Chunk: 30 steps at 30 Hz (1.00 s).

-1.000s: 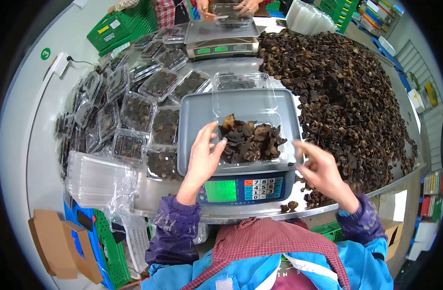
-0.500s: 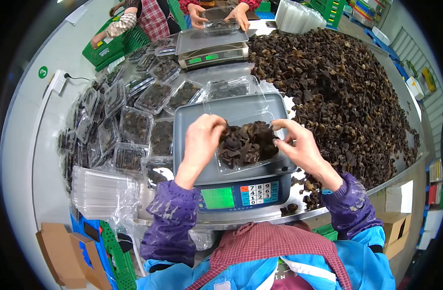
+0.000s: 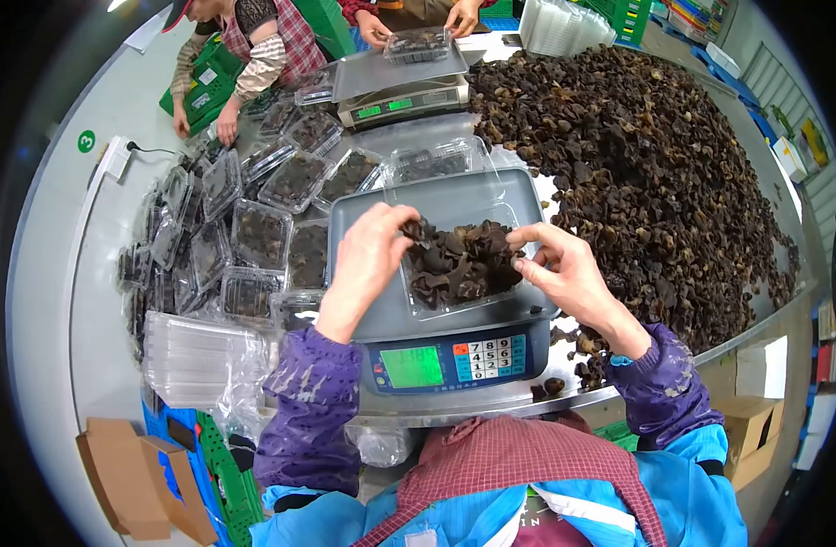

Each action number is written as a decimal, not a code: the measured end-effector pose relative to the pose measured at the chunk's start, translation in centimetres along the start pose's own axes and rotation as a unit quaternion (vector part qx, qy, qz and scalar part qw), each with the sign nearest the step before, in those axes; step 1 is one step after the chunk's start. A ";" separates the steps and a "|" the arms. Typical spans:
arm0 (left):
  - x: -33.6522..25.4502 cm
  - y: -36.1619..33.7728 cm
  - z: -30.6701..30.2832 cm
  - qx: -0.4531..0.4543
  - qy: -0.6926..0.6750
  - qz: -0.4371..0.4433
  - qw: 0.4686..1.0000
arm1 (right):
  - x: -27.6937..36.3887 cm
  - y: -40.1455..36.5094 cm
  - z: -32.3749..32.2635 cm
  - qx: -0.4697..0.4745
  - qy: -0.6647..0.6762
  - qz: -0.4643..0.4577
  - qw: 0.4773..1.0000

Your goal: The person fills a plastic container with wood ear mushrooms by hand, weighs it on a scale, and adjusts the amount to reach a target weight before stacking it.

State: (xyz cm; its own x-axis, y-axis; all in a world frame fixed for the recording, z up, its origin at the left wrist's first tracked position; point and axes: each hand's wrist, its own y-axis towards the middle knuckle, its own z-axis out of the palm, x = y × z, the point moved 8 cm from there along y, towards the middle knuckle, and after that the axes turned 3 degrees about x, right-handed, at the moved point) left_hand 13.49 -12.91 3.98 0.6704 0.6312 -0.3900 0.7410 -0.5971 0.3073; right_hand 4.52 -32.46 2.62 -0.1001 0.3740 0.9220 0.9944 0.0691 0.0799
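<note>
A clear plastic clamshell box (image 3: 424, 314) lies with its lid raised on the grey pan of a digital scale (image 3: 363, 314). Dark brown wood ear mushrooms (image 3: 463, 273) are heaped in it. At the heap's left side, my left hand (image 3: 370, 253) pinches a wood ear piece (image 3: 420, 230) between thumb and fingertips. My right hand (image 3: 564, 273) is at the opposite side, thumb and index finger closed around the edge of the mushrooms. Green digits glow on the scale's display (image 3: 411, 367), too blurred to read.
A large pile of loose wood ears (image 3: 655, 182) covers the table's right side. Filled boxes (image 3: 261, 232) crowd the left, behind nested empty boxes (image 3: 199, 356). Across the table, another person's hands (image 3: 374, 32) are beside a box on a second scale (image 3: 400, 87). Another person handles a green crate (image 3: 208, 87).
My left hand has shifted left and up with a wood ear piece; my right hand stays nearly in place. The person at the far left leans further in, one hand now over the filled boxes.
</note>
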 end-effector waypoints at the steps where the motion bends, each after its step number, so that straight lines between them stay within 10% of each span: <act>1: 0.1 0.1 -0.9 -0.027 -0.029 0.009 0.999 | 0.1 0.0 -0.1 0.001 0.000 0.002 1.000; 9: -9.0 1.2 -1.3 0.073 -0.325 -0.014 0.943 | 3.7 0.3 0.3 -0.032 0.081 -0.102 0.991; 11: -7.4 0.9 -1.2 0.075 -0.400 -0.071 0.911 | 2.3 -0.3 -1.1 -0.032 0.127 0.047 0.990; 22: 11.3 -5.6 -1.3 -0.068 -0.377 -0.307 0.871 | -12.8 -10.1 -13.0 -0.121 -0.113 0.224 0.960; 30: 11.8 -2.1 5.8 -0.014 -0.464 -0.364 0.807 | -5.3 -4.7 -5.2 -0.069 -0.092 0.077 0.990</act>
State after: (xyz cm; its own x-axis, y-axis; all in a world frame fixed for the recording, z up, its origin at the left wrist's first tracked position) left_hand 19.68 -7.07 -6.29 -0.2518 0.1585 -0.9547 0.9348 -0.2156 -0.2823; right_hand 0.54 -39.54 -0.71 0.0619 0.5341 0.8432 0.9923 -0.1239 0.0056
